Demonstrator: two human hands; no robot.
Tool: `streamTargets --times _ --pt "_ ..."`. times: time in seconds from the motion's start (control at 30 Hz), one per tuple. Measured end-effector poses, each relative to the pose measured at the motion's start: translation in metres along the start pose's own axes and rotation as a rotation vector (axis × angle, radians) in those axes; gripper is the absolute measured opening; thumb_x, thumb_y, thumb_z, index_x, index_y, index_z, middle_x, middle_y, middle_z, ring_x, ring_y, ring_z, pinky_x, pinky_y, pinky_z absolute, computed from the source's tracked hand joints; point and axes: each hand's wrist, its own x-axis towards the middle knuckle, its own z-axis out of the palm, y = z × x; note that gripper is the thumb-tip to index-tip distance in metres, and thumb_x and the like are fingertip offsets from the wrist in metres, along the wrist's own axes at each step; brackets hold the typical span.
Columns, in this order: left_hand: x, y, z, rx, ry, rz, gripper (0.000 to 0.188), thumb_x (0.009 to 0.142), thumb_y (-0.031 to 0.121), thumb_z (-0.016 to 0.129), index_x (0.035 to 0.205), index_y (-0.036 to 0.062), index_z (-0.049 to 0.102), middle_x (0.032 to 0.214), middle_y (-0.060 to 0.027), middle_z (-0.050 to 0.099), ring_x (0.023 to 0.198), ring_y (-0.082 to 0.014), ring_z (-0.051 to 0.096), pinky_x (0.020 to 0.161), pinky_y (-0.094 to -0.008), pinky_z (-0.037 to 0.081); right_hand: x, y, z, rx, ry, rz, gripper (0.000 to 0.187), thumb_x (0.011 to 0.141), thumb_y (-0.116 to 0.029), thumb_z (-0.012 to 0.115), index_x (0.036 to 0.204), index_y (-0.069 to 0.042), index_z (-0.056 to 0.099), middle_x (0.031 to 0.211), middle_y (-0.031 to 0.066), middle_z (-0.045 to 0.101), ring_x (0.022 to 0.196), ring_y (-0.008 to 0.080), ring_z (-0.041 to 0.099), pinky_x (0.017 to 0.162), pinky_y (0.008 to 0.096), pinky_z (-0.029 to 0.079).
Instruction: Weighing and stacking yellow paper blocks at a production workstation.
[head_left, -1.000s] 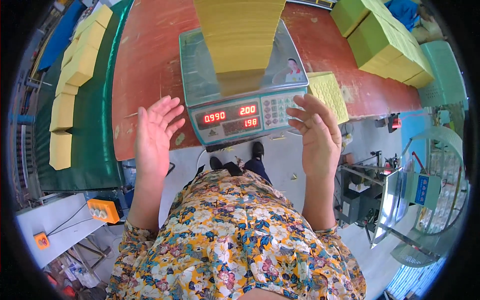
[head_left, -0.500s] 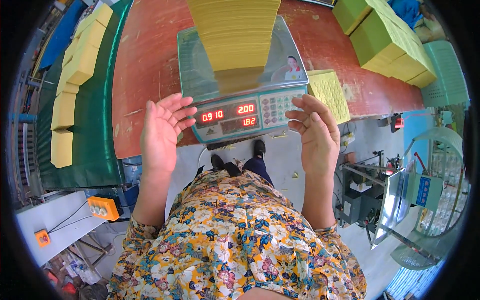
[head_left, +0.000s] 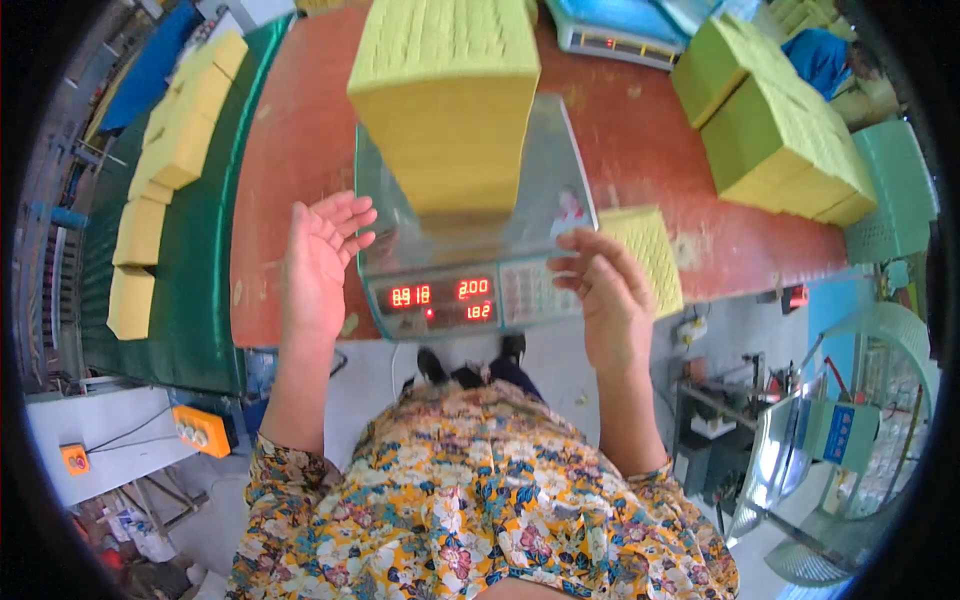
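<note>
A tall stack of yellow paper sheets [head_left: 445, 130] stands on the metal pan of a digital scale [head_left: 545, 200]. Red figures glow on the scale's front panel, beside its keypad. My left hand [head_left: 322, 255] is raised at the left front corner of the scale, palm inward, its slightly curled fingers apart and empty. Over the keypad's right end hovers my right hand [head_left: 608, 290], fingers loosely bent and apart, with nothing in it. Neither hand touches the stack. A thin pile of yellow sheets [head_left: 642, 255] lies to the right of the scale, partly behind my right hand.
The scale rests on a worn red table [head_left: 290, 180]. Large yellow paper blocks [head_left: 780, 140] stand at the right, near a green plastic basket [head_left: 885, 190]. More yellow blocks [head_left: 135, 230] line a green surface at the left. A second scale [head_left: 620, 45] stands at the back.
The view has tilted, so the scale and stack sit lower and the stack's top and the second scale now show. My right hand has shifted slightly left; both hands stay empty.
</note>
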Motion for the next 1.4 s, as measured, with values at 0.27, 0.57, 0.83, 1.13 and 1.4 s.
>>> streamTargets --times 0.27,0.57,0.83,1.13,1.4 --pt "0.088 -0.054 0.038 -0.113 0.161 0.075 0.051 0.102 0.042 0.043 0.141 0.0093 0.045 0.138 -0.0056 0.053 0.126 -0.0217 0.051 0.105 -0.0417 0.042 0.094 0.009 0.015 -0.254 -0.107 -0.084 0.034 0.098 -0.011 0.050 0.129 -0.001 0.058 0.122 0.0108 0.062 0.111 0.0190 0.060 0.093 0.0321 0.048" --pt "0.038 -0.071 0.098 -0.161 0.230 0.003 0.054 0.103 0.044 0.039 0.143 0.0081 0.040 0.139 -0.0108 0.051 0.129 -0.0262 0.049 0.109 -0.0467 0.039 0.081 0.027 -0.014 -0.517 -0.197 -0.306 0.044 0.103 -0.021 0.048 0.141 -0.002 0.045 0.138 0.0166 0.052 0.129 0.0259 0.049 0.108 0.0357 0.037" --pt "-0.005 -0.059 0.153 -0.310 0.305 -0.103 0.058 0.102 0.046 0.039 0.146 0.0082 0.039 0.143 -0.0103 0.048 0.128 -0.0288 0.050 0.109 -0.0457 0.039 0.037 0.002 -0.060 -0.428 -0.164 -0.254 0.042 0.102 -0.018 0.049 0.140 0.000 0.046 0.141 0.0161 0.049 0.132 0.0242 0.045 0.111 0.0359 0.035" --pt "0.044 0.070 0.153 0.232 -0.311 -0.180 0.060 0.099 0.046 0.047 0.141 0.0030 0.045 0.136 -0.0116 0.055 0.123 -0.0233 0.055 0.103 -0.0390 0.044 0.026 0.015 -0.073 -0.475 0.060 -0.039 0.043 0.095 -0.027 0.057 0.128 0.001 0.054 0.112 0.0181 0.063 0.097 0.0255 0.064 0.087 0.0370 0.050" --pt "0.035 0.058 0.167 0.099 -0.284 -0.253 0.060 0.097 0.045 0.051 0.139 0.0025 0.047 0.133 -0.0112 0.058 0.121 -0.0223 0.057 0.102 -0.0382 0.045 0.035 0.035 -0.079 -0.002 0.035 0.244 0.050 0.096 -0.036 0.059 0.129 0.001 0.057 0.118 0.0116 0.063 0.097 0.0185 0.062 0.077 0.0325 0.052"
